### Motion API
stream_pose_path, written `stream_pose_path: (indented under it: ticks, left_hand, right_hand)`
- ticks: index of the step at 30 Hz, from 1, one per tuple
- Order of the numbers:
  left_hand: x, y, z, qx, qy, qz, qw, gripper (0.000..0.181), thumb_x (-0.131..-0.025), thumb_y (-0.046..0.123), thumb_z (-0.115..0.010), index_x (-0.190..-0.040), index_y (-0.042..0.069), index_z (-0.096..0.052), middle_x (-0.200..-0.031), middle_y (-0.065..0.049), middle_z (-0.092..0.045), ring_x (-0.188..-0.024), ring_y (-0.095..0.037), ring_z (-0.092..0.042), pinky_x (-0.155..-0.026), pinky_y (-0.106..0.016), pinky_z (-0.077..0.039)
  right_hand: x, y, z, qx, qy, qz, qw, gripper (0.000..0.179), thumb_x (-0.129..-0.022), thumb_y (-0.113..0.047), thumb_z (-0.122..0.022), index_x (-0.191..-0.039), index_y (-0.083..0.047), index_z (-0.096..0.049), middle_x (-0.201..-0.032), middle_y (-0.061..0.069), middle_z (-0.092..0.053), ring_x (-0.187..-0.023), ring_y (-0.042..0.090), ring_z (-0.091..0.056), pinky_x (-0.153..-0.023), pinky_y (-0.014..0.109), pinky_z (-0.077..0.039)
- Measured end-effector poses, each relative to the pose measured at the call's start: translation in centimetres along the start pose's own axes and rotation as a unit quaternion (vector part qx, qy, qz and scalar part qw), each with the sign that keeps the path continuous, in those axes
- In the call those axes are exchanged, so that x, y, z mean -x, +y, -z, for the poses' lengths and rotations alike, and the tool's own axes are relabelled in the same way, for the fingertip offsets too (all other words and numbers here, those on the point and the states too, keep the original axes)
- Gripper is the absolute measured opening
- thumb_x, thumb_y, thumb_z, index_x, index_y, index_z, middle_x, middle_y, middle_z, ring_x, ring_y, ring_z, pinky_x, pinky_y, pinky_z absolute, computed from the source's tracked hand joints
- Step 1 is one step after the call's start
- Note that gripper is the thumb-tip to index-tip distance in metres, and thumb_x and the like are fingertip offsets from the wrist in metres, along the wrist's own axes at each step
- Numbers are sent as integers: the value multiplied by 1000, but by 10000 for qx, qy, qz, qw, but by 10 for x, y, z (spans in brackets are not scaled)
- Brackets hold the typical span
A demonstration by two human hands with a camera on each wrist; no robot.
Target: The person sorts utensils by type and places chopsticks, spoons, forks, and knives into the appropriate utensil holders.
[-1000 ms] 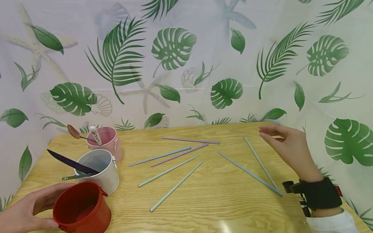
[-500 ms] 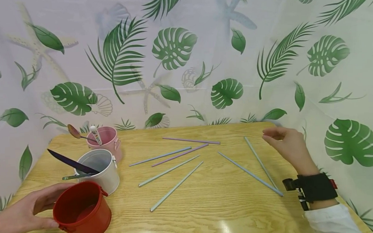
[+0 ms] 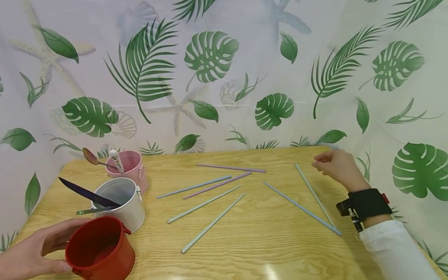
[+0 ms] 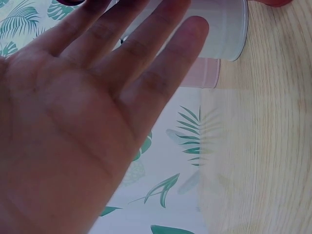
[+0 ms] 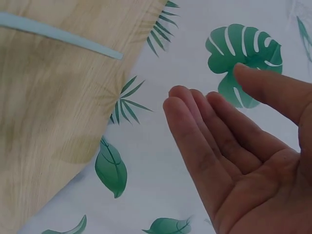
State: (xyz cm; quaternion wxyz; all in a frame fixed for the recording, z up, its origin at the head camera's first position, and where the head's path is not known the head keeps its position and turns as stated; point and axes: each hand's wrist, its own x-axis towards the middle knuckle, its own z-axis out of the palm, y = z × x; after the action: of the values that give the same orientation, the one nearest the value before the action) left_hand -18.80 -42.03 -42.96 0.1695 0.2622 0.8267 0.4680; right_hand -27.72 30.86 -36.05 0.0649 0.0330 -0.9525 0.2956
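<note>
My left hand [image 3: 31,251] grips the red bucket [image 3: 118,261], located at its 3 o'clock, thumb and fingers set wide. My right hand [image 3: 337,167] (empty, fingers loosely bent) hangs near the pale green chopstick [image 3: 315,195] at 8 o'clock.

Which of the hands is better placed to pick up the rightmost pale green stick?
Right, probably: the right hand is empty and near that pale green stick; the left hand touches the red bucket, far from it.

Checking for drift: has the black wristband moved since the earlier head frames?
Yes. The black wristband moved up and left in the head view, judged against the rightmost blue stick.
</note>
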Motion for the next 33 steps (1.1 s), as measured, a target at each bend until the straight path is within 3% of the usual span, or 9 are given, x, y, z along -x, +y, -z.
stream_pose_path:
  ticks: [7,11,15,20,27,33]
  left_hand:
    - [-1,4,0,-94,-14,-100,9999,75,-95,5,-71,-158,2,-30,-142,24,-54,-123,7,-55,-86,-26,-59]
    - [-1,6,0,-78,-23,-62,9999,75,-95,6,-72,-158,4,-31,-142,24,-54,-124,7,-55,-86,-26,-59]
    - [-1,6,0,-66,-2,-36,10000,76,-95,6,-72,-158,4,-31,-142,23,-54,-123,6,-55,-86,-26,-59]
    - [1,4,-1,35,-10,34,10000,75,-95,6,-72,-158,3,-30,-142,22,-55,-124,1,-58,-85,-27,-60]
    - [0,4,-1,50,-22,-39,10000,75,-95,5,-71,-158,4,-30,-144,20,-55,-125,4,-56,-86,-27,-59]
    - [0,3,-1,15,-10,-97,10000,76,-95,5,-71,-158,3,-30,-143,22,-54,-124,7,-54,-86,-26,-59]
  right_hand:
    - [-23,7,-6,-436,-510,-302,9973,47,-102,-19,-65,-129,19,-58,-117,36,-66,-90,38,-72,-78,43,-62]
    - [-32,13,-10,-326,-763,-504,9953,46,-100,-18,-66,-126,20,-59,-115,36,-66,-91,41,-72,-77,44,-63]
    - [-38,17,-12,-71,-789,-639,9948,44,-98,-18,-69,-119,20,-63,-109,35,-68,-84,39,-74,-73,44,-63]
    - [-41,21,-17,-114,-819,-852,9929,42,-95,-15,-71,-114,21,-64,-96,32,-71,-76,35,-74,-68,43,-63]
    - [-45,28,-26,-44,-1056,-1107,9882,47,-96,-17,-70,-120,22,-59,-102,33,-70,-81,36,-75,-70,42,-64]
    - [-49,38,-34,2,-1154,-1158,9866,39,-92,-17,-74,-110,17,-66,-90,24,-70,-73,28,-72,-66,41,-63]
